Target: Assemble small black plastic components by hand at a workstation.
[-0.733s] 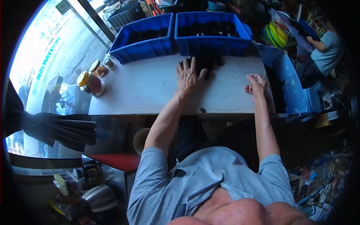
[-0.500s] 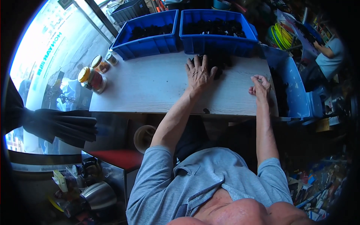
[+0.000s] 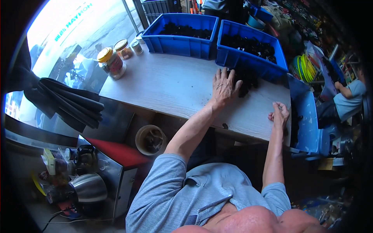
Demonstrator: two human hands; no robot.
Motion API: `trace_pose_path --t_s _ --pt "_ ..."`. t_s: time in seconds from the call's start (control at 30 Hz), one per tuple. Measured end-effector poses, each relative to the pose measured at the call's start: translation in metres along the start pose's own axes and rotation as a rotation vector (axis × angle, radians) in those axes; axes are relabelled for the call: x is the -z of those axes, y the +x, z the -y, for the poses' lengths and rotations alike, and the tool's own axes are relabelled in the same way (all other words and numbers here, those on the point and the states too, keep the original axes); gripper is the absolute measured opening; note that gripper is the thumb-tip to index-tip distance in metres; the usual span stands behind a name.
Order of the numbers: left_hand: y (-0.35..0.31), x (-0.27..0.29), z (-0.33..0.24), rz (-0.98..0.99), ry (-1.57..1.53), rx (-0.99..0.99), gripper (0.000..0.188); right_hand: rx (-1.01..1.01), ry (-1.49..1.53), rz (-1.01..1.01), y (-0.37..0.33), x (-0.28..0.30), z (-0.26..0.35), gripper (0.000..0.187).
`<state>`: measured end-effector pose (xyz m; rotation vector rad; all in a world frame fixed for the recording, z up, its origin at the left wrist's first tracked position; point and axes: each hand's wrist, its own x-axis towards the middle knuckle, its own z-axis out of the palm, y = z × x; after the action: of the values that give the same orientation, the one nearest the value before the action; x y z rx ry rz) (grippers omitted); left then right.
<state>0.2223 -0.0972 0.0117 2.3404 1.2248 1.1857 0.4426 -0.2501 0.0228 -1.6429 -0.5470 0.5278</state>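
Note:
On the pale wooden table point(image 3: 167, 85), my left hand point(image 3: 224, 86) lies flat with its fingers spread. Its fingertips reach toward the front of the right blue crate, and its thumb side borders a pile of small black parts point(image 3: 247, 82). The parts are too dark to tell their kind. Close to the table's right edge, my right hand point(image 3: 279, 114) is closed, thumb and fingers curled together. Whatever it may hold is hidden. Two blue crates, a left one point(image 3: 178, 46) and a right one point(image 3: 248, 61), stand along the far edge with more black pieces inside.
A lighter blue bin point(image 3: 309, 124) with dark contents adjoins the table's right side. Jars point(image 3: 112, 66) stand at the far left by the window. Below the table is a round bucket point(image 3: 140, 138); a metal kettle point(image 3: 90, 188) is at lower left. Another person point(image 3: 347, 101) is at far right.
My view has turned, so the table and crates appear tilted and shifted right. Both hands keep nearly the same places on the table and the same poses.

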Motion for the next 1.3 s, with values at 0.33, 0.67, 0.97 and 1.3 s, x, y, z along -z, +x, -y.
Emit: trace_pose_path --t_s 0.33,0.67,0.97,1.3 --pt "-0.006 0.016 0.014 -0.081 -0.009 -0.036 0.058 -0.025 0.18 -0.198 0.033 -0.01 -0.002 0.019" --pt "0.083 0.155 0.115 -0.378 0.088 -0.26 0.058 0.115 -0.081 -0.292 0.066 -0.018 -0.01 0.03" --pt "0.118 0.185 0.059 -0.032 -0.798 0.09 0.022 0.119 -0.085 -0.331 0.054 -0.029 0.004 0.025" --pt "-0.016 0.123 0.034 0.275 -0.609 0.03 0.018 0.145 -0.142 -0.305 0.065 -0.02 -0.017 0.026"
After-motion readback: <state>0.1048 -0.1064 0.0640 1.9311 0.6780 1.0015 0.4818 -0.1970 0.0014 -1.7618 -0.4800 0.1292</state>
